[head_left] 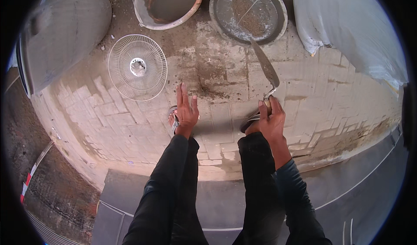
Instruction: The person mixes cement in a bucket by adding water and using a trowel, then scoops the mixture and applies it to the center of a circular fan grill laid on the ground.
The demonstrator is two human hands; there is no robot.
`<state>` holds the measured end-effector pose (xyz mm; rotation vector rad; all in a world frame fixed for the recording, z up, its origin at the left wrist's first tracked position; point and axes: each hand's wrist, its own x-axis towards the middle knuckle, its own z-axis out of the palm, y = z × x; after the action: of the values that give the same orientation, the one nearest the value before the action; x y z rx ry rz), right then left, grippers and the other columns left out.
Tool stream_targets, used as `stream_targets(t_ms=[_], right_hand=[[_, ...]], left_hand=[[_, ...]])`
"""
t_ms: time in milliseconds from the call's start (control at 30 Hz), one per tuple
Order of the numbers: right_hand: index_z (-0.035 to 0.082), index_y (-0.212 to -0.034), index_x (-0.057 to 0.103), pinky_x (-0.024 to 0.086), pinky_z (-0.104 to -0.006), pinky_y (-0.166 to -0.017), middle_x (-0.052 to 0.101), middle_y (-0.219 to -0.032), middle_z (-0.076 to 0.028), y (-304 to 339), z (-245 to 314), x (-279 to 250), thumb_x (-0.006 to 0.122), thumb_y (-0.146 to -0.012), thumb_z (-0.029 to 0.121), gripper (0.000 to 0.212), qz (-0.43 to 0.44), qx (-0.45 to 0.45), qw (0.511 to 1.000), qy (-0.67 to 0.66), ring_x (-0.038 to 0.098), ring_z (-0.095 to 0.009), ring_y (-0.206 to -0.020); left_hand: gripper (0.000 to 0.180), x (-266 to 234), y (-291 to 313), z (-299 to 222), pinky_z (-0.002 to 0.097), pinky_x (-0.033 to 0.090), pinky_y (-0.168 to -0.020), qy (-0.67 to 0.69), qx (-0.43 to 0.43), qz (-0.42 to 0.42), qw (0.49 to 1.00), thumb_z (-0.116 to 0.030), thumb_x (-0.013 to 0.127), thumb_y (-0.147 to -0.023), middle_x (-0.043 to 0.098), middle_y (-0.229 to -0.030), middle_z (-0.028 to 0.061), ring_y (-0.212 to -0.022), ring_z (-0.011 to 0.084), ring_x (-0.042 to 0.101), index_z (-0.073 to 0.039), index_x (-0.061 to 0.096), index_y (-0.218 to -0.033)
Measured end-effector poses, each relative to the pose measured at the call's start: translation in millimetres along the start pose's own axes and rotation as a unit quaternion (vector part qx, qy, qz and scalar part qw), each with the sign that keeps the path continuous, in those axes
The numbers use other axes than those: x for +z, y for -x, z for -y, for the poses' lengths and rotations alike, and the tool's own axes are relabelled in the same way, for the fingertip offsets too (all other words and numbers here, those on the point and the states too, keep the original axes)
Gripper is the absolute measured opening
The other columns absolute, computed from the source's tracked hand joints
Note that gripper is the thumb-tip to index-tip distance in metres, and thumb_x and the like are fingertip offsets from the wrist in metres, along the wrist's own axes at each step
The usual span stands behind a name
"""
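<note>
My right hand [272,118] is closed round the handle of a pointed trowel [266,66], whose long metal blade reaches forward toward a round tub [283,26]. Inside that tub lie grey water and a heap of brown sand [249,14]. With its fingers stretched forward, my left hand [186,111] is open and holds nothing. It hovers over my left foot, near a white wire fan guard [114,73] that lies on the paving. From this view I cannot tell whether the trowel's tip touches the tub's rim.
A second tub [197,3] with murky water stands at the far middle. A large grey rounded object [69,36] is at the far left, and full white sacks [347,27] are at the far right. Pale paving blocks [221,114] lie underfoot. A red-and-white strip [28,177] is at the left.
</note>
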<state>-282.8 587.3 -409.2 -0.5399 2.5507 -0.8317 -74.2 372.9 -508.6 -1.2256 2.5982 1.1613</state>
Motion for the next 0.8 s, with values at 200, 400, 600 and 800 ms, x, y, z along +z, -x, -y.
stream_targets(t_ms=[200,400,600,800], right_hand=[[0.005,-0.118,0.06,0.055,-0.0464,-0.078,0.066,-0.105,-0.014,-44,-23,106,0.067,-0.09,0.021,0.033,0.196,-0.064,0.969,0.138,0.067,-0.034,-0.095],[0.007,-0.127,0.057,0.056,-0.046,-0.083,0.063,-0.114,-0.012,-66,-51,195,0.065,-0.092,0.019,0.038,0.194,-0.223,0.936,0.19,0.063,-0.033,-0.105],[0.005,-0.117,0.059,0.054,-0.0437,-0.076,0.064,-0.1,-0.013,39,-92,148,0.066,-0.092,0.02,0.029,0.234,-0.122,0.961,0.08,0.066,-0.032,-0.086],[0.001,-0.102,0.06,0.048,-0.0376,-0.057,0.054,-0.068,-0.011,83,-141,120,0.052,-0.104,0.03,0.03,0.174,0.259,0.941,-0.128,0.056,-0.023,-0.058]], left_hand=[[0.069,64,18,115,0.0525,0.017,-0.121,-0.102,-0.142,-0.091,0.98,-0.038,0.042,-0.105,0.013,-0.162,0.0287,-0.149,0.0463,0.017,0.0,0.017,-0.157],[0.061,128,11,98,0.0498,0.02,-0.121,0.021,0.022,-0.087,0.996,-0.029,0.039,-0.107,0.021,-0.16,0.0281,-0.148,0.0463,0.021,0.003,0.021,-0.156],[0.06,117,39,106,0.0524,0.022,-0.119,0.058,0.03,-0.153,0.986,-0.03,0.043,-0.106,0.03,-0.158,0.0264,-0.147,0.047,0.026,0.002,0.028,-0.154],[0.062,99,-18,135,0.0543,0.023,-0.119,-0.059,0.113,-0.085,0.988,-0.038,0.046,-0.103,0.03,-0.16,0.0216,-0.148,0.0426,0.026,-0.002,0.034,-0.153]])
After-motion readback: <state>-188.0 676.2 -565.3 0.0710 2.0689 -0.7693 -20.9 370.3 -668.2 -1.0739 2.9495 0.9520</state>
